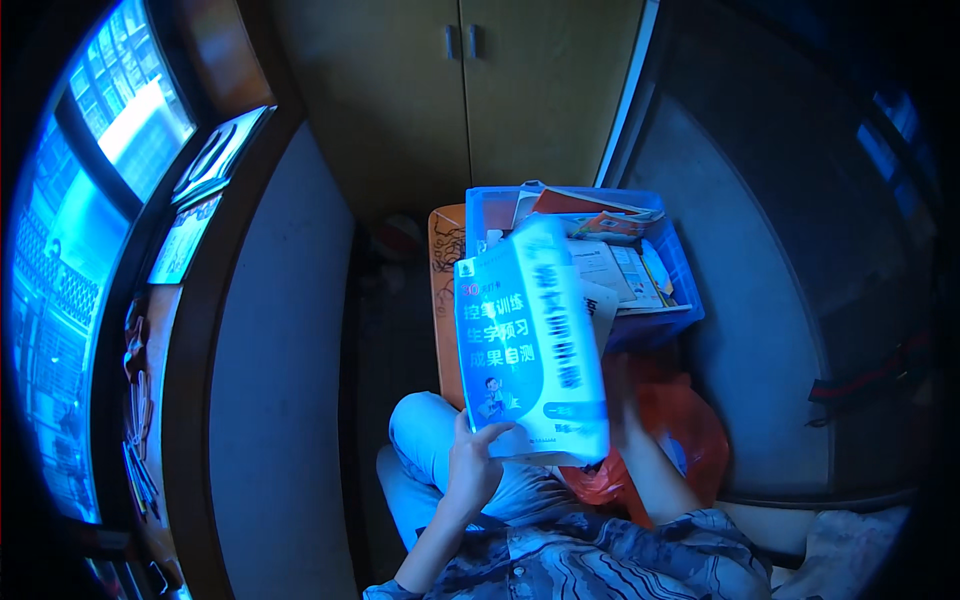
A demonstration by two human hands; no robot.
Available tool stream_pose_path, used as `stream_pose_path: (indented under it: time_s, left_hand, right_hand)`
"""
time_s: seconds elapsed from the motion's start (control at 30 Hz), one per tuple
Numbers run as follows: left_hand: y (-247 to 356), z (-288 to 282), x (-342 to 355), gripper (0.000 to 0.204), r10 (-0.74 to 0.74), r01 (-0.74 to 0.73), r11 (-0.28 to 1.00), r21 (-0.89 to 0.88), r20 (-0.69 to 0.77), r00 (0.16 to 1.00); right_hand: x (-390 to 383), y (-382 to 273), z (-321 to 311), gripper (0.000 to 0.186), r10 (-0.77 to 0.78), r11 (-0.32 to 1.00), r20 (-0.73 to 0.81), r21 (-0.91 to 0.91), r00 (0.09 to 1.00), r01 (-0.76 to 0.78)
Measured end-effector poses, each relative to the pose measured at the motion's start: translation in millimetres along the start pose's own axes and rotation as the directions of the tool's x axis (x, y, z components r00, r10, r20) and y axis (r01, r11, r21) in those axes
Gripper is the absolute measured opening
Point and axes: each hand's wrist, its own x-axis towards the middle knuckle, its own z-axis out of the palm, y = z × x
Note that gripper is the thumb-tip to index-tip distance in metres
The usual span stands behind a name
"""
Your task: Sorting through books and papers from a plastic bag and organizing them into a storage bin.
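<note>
your patterned shirt (610,560) spans the lower edge of the frame, with your pale trousers (425,425) just above it. at centre you hold up a blue-and-white booklet (530,350), printed cover facing you. its long axis runs nearly upright, tipped slightly left, and its top end points to the upper edge of the frame, overlapping the blue bin (655,325) of books (605,268) on the counter (446,345). your left hand (475,468) grips the lower left corner, thumb across the cover. your right hand (626,410) is blurred beside the right edge; whether it grips, i cannot tell. a red bag (700,410) lies right of it.
</note>
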Motion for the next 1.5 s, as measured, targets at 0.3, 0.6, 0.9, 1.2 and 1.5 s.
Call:
stream_pose_path:
  time_s: [0.3, 0.6, 0.9, 1.2, 1.5]
  left_hand:
    - [-11, -38, -4, 0.043, 0.035, 0.180, 0.717, -0.673, 0.293, 0.956]
    - [35, 54, 6, 0.078, 0.455, -0.417, 0.855, -0.310, 0.061, 0.888]
    - [40, 103, 34, 0.025, 0.399, -0.125, 0.869, -0.478, 0.530, 0.748]
    - [70, 32, 95, 0.006, 0.159, 0.459, 0.365, -0.810, 0.540, 0.826]
    - [97, -12, 54, 0.009, 0.431, -0.378, 0.901, -0.213, 0.542, 0.721]
  right_hand:
    - [1, -21, -16, 0.048, 0.359, 0.932, 0.296, -0.164, 0.885, -0.323]
    - [-98, -146, -106, 0.038, -0.669, 0.701, -0.109, -0.420, 0.735, 0.576]
    - [-186, -127, -151, 0.044, -0.776, 0.574, -0.238, -0.649, 0.584, 0.499]
    - [-200, -117, -148, 0.039, -0.675, 0.112, 0.280, -0.876, 0.682, 0.470]
    - [-193, -76, -175, 0.029, 0.295, -0.074, -0.058, -0.997, 0.954, -0.038]
